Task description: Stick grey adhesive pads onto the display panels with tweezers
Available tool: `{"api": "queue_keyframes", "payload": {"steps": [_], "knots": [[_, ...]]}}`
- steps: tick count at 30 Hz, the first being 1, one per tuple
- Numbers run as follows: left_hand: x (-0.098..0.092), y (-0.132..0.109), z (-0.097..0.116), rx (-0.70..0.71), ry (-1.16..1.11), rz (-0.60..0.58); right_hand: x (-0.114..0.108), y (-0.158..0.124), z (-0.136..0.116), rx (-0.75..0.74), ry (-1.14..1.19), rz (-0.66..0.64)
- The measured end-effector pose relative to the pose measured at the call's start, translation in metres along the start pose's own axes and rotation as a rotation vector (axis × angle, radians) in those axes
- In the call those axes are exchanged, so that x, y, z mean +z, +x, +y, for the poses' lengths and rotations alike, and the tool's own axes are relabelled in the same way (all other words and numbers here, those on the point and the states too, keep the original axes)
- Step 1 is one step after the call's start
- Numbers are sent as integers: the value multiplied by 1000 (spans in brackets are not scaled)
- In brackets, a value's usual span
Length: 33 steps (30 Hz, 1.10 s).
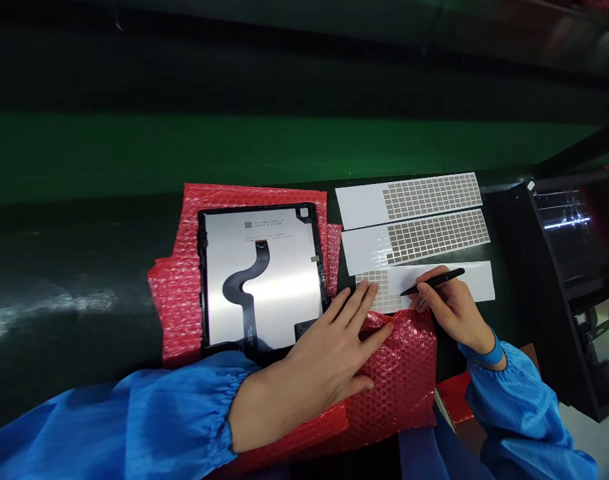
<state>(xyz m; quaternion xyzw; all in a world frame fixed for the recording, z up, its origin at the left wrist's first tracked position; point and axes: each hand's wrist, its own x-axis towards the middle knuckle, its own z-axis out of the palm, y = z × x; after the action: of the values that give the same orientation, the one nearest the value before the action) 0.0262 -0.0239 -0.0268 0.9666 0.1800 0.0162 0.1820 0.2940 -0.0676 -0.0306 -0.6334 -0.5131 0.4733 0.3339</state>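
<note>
My left hand (329,353) lies flat with its fingers spread. Its longer fingertips press on the near sticker sheet (371,283), and its palm is over red bubble wrap (404,373). In my right hand (451,307) is a slim black pointed tool (447,276), whose tip touches or hovers just above the same sheet near the edge of its small square stickers. Left of the sheets, a display panel (289,287) with a silver back, a black frame and a curved dark ribbon cable (234,283) rests on bubble wrap. My left arm hides its lower edge.
Two more sheets of square stickers, the middle one (434,237) and the far one (429,197), lie beyond the near one. Black equipment (539,287) stands at the right edge. A green band (284,150) runs behind the dark work surface (59,287).
</note>
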Motion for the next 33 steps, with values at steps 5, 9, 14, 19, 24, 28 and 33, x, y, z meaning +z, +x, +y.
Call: {"api": "queue_keyframes", "payload": {"steps": [5,9,14,19,24,28,33], "knots": [[0,0,-1,9,-11,4,0,5,3,51,97,-4],[-2,5,-2,6,13,12,-3,8,-1,98,274,40],[-16,6,-5,9,58,121,2,16,-32,26,288,126],[-43,-29,-3,-24,144,165,53,45,-83,-103,259,118],[-51,-68,-26,-191,187,123,139,86,-112,-136,287,-85],[-47,-77,-62,-302,199,104,186,118,-105,-158,249,-131],[-45,-79,-82,-300,118,25,195,135,-96,-94,253,-135]]}}
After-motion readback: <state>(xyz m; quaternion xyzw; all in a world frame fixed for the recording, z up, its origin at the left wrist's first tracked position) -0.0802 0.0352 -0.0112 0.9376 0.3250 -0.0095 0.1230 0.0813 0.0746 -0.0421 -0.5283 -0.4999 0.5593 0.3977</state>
